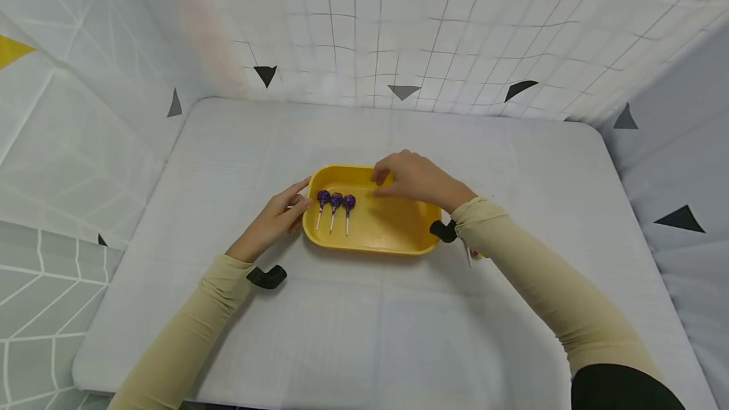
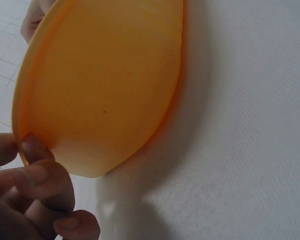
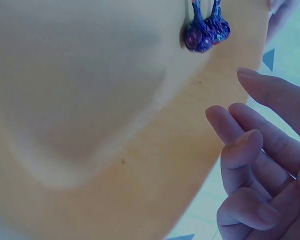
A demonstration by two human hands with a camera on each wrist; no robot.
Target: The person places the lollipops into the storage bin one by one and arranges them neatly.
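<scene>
A yellow tray (image 1: 370, 236) sits on the table, with three purple-wrapped lollipops (image 1: 336, 200) side by side in its left half. Their white sticks point toward the near side. My left hand (image 1: 277, 217) holds the tray's left rim, its fingertips at the edge in the left wrist view. Over the tray's far right part hovers my right hand (image 1: 418, 177), fingers loosely bent and nothing between them. The right wrist view shows a gap between its thumb and fingertips. Beside the tray's right end, another lollipop (image 1: 476, 254) is partly hidden by the right forearm.
The white-covered table (image 1: 342, 328) extends around the tray on all sides. Pale patterned cloth walls (image 1: 433, 30) rise behind it and at both sides. A black wrist mount (image 1: 267, 277) projects from the left sleeve, close to the tabletop.
</scene>
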